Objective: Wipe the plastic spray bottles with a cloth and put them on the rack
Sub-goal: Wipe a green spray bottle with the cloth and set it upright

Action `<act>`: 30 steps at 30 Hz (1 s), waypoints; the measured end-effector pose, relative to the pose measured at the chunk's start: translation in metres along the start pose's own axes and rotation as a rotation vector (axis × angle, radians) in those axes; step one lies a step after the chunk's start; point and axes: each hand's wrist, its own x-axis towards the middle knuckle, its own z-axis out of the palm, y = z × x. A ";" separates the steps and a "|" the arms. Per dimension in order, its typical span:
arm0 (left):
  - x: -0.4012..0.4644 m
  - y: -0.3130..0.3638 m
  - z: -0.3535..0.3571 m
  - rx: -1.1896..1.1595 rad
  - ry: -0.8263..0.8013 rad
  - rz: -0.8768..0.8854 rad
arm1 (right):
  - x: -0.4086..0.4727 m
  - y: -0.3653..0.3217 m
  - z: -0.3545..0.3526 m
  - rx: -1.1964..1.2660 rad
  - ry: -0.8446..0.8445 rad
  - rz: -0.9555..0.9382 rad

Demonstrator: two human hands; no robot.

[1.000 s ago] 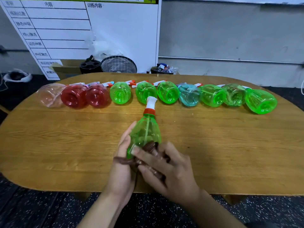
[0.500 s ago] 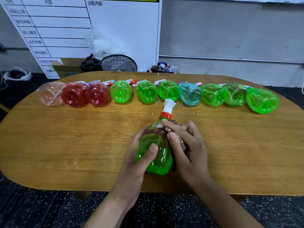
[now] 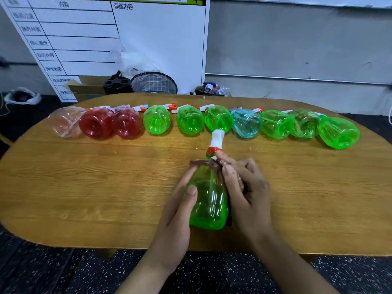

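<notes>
A green plastic spray bottle with a white and orange spray head lies over the near middle of the wooden table, head pointing away. My left hand grips its body from the left, thumb on top. My right hand holds a brown cloth against the bottle's neck and right side. Most of the cloth is hidden under my fingers. No rack is in view.
Several bottles lie in a row along the far side: a clear pink one, two red ones, green ones and a blue one. Behind the table stand a whiteboard, a fan and a cardboard box.
My right hand with the cloth slid from the bottle's base up to its neck. The bottle shifted slightly to the right, and my left hand now grips its body lower down.
</notes>
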 end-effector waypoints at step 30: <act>-0.001 0.019 -0.006 -0.122 0.095 -0.020 | -0.030 -0.009 0.012 -0.303 -0.214 -0.662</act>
